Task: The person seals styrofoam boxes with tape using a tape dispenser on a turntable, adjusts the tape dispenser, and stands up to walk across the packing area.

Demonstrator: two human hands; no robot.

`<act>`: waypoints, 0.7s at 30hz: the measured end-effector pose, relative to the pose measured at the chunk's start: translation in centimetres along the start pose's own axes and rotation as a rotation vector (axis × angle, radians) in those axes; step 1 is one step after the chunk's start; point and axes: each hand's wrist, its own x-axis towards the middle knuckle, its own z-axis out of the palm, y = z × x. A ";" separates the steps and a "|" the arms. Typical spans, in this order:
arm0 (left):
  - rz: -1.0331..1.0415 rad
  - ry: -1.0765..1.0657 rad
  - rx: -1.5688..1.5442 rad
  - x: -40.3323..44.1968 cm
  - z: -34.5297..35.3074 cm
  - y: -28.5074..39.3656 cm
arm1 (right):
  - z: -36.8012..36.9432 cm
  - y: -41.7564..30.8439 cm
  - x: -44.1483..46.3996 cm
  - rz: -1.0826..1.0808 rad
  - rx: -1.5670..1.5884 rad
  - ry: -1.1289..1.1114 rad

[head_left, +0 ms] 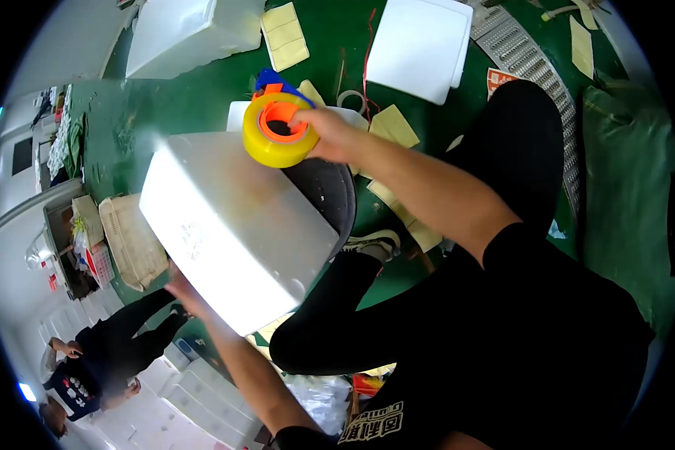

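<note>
A large white translucent box [240, 217] lies tilted in front of me on a dark round stool or tub [326, 187]. Above the box's upper edge, my right hand [326, 135] is closed on a tape dispenser [281, 124] with an orange core, a blue end and a wide yellow roll. The right thumb hooks into the orange ring. Along the box's lower left side is my left hand [187, 292], its fingers apart and slightly blurred; whether they press on the box is hard to make out.
Another white box [195, 37] and a white lid [420, 45] are on the green floor. Yellow cardboard pieces [285, 36] are scattered about. A beige crate [131, 240] stands beyond the box. Another person [101, 360] stands at the lower left. A metal grating [529, 64] runs along the right.
</note>
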 end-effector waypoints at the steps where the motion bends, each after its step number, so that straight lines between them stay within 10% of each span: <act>1: 0.226 0.527 0.469 0.8 2.6 2.1 | 0.1 -1.6 0.5 -0.017 -0.213 0.113; 4: 0.795 -0.253 1.441 6.2 11.3 10.7 | 2.3 -4.8 3.2 -0.001 -0.731 0.097; 7: 0.468 -0.749 1.693 10.5 17.0 8.0 | 6.2 -5.5 4.7 0.130 -1.155 -0.021; 21: 0.427 -0.478 1.754 9.6 19.7 7.5 | 0.6 -3.8 -2.3 0.074 -1.834 -0.482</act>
